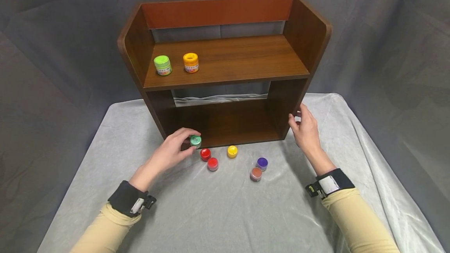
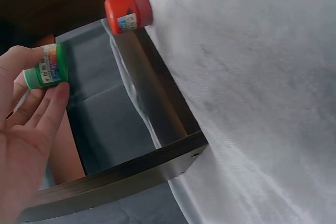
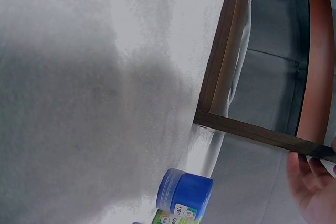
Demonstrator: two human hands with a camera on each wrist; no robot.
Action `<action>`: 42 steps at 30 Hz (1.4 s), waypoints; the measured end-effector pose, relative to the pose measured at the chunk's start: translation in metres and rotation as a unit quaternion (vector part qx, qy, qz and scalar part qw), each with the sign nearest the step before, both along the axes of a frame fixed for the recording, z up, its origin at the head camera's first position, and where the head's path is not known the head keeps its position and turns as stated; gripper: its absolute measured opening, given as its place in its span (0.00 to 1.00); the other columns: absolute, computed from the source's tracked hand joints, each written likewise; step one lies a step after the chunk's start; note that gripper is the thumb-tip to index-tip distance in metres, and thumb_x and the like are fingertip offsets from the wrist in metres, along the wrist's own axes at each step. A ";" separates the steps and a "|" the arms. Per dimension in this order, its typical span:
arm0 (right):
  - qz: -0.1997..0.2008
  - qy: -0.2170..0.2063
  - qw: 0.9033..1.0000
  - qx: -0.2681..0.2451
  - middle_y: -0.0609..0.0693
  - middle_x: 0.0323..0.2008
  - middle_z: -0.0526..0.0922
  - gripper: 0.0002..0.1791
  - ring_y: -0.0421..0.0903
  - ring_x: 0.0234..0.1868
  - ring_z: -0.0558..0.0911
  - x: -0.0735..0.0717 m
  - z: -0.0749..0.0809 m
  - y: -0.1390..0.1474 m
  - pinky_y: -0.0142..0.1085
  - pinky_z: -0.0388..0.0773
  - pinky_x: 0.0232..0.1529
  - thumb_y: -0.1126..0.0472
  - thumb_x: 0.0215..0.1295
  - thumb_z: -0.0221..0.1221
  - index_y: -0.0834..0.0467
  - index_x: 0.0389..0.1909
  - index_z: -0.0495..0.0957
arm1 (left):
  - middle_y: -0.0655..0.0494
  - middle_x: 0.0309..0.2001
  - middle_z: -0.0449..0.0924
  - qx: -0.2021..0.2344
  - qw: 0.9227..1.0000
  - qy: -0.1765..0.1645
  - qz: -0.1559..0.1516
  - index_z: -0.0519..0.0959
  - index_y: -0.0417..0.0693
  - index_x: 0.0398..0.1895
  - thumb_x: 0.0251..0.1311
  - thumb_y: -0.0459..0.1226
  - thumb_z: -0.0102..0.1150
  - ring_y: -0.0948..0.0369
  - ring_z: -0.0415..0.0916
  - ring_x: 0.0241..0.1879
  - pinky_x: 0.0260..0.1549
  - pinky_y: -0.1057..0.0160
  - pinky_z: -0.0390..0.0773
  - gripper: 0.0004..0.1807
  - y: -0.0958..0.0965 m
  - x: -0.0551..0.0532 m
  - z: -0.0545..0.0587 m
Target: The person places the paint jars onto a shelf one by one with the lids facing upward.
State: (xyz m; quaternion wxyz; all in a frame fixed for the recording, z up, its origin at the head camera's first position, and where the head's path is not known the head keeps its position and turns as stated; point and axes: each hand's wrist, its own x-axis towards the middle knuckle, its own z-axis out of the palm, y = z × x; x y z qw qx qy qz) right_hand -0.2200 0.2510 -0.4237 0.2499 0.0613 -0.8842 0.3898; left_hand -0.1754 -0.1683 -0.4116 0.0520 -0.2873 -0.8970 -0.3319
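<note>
Between thumb and fingers, my left hand (image 1: 175,146) pinches a green paint jar (image 2: 50,66) at the lower left front of a dark wooden shelf (image 1: 225,81). Two red paint jars (image 1: 212,164) stand close by its fingertips, one behind the other. On the shelf's right side, the thumb and fingers of my right hand (image 1: 306,127) hold the front edge of the side panel (image 3: 262,132). A lime green jar (image 1: 163,65) and an orange-yellow jar (image 1: 191,63) sit on the upper board, toward the left.
In front of the shelf, on the grey cloth (image 1: 225,214), are a yellow jar (image 1: 232,152), a purple jar (image 1: 261,163) and a brown jar (image 1: 256,174). A blue jar (image 3: 191,195) shows beside the shelf in the right wrist view. Grey curtains (image 1: 379,50) surround the table.
</note>
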 end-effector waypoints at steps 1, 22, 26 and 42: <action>0.000 0.001 1.000 0.000 0.64 0.54 0.80 0.21 0.62 0.52 0.84 0.000 0.000 0.000 0.54 0.84 0.45 0.63 0.71 0.55 0.60 0.63 0.69 | 0.51 0.52 0.80 0.004 1.000 -0.002 0.001 0.78 0.45 0.56 0.58 0.31 0.68 0.58 0.81 0.49 0.48 0.58 0.84 0.21 0.000 0.000 0.002; 0.000 -0.001 1.000 0.001 0.64 0.54 0.80 0.21 0.62 0.52 0.84 -0.001 -0.001 -0.001 0.54 0.83 0.45 0.63 0.71 0.55 0.60 0.64 0.69 | 0.51 0.56 0.79 0.039 0.999 0.018 0.012 0.77 0.48 0.62 0.60 0.37 0.68 0.58 0.84 0.45 0.47 0.59 0.84 0.25 0.009 0.009 0.031; -0.001 0.000 1.000 -0.001 0.64 0.53 0.80 0.21 0.62 0.52 0.84 -0.001 -0.001 -0.001 0.54 0.84 0.45 0.63 0.71 0.55 0.60 0.63 0.69 | 0.51 0.57 0.79 0.044 0.999 0.026 0.018 0.76 0.49 0.62 0.59 0.37 0.69 0.58 0.83 0.46 0.47 0.57 0.84 0.26 0.011 0.011 0.037; -0.001 0.005 1.000 -0.007 0.63 0.54 0.81 0.21 0.61 0.51 0.85 -0.002 0.000 -0.001 0.54 0.84 0.45 0.64 0.71 0.55 0.60 0.63 0.70 | 0.52 0.59 0.79 0.072 0.994 0.073 0.022 0.76 0.51 0.64 0.59 0.38 0.69 0.58 0.83 0.50 0.50 0.60 0.83 0.27 0.018 0.015 0.053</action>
